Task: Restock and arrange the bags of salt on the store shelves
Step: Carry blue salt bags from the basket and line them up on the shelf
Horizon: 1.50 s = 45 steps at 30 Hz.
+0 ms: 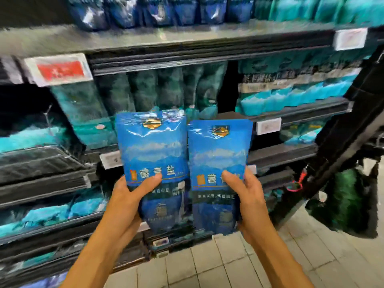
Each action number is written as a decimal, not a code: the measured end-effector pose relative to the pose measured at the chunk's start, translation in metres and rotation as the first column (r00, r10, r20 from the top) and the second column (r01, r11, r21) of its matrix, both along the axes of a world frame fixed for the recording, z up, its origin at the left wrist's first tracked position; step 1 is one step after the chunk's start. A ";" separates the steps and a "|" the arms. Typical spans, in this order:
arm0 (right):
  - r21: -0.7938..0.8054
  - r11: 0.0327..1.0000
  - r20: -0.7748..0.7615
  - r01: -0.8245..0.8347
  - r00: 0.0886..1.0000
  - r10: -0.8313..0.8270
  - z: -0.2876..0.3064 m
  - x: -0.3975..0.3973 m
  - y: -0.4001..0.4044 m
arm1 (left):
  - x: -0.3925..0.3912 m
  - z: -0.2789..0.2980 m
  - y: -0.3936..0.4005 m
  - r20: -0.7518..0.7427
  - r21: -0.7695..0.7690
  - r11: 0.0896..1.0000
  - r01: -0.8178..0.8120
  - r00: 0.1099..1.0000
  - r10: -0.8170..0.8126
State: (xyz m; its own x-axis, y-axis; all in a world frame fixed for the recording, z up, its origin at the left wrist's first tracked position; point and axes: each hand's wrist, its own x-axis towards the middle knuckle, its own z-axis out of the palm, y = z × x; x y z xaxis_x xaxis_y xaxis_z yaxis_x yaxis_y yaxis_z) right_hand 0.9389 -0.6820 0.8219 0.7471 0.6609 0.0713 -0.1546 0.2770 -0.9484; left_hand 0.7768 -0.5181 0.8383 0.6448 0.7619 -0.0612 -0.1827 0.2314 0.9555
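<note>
My left hand [133,196] grips the lower part of one blue salt bag [152,150], thumb curled across its front just under the printed characters, the other fingers hidden behind it. The bag stands upright in the air in front of the shelves [187,53], its right edge touching a second blue salt bag [219,163], which sits slightly lower. My right hand [246,194] holds that second bag by its lower right side, thumb pressed on the front, fingers wrapped behind. Behind both, teal bags [166,90] stand in rows on the middle shelf, dark blue bags [158,11] line the top shelf, and pale floor tiles [218,267] lie below.
</note>
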 end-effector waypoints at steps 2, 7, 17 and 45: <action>0.049 0.998 0.041 -0.042 0.998 0.040 0.024 0.006 0.025 | 0.001 0.021 0.017 0.042 0.025 0.999 -0.044 0.998 0.043; 0.183 0.968 0.172 -0.172 0.975 0.141 0.094 0.029 0.086 | 0.010 0.092 0.050 0.157 0.167 0.968 -0.187 0.974 0.161; 0.294 0.862 0.293 -0.414 0.897 0.331 0.274 0.084 0.233 | 0.041 0.270 0.157 0.351 0.461 0.813 -0.357 0.914 0.202; -0.438 0.895 0.526 -0.090 0.781 0.336 0.285 0.175 0.408 | 0.114 0.270 0.347 -0.409 0.569 0.818 -0.083 0.835 0.369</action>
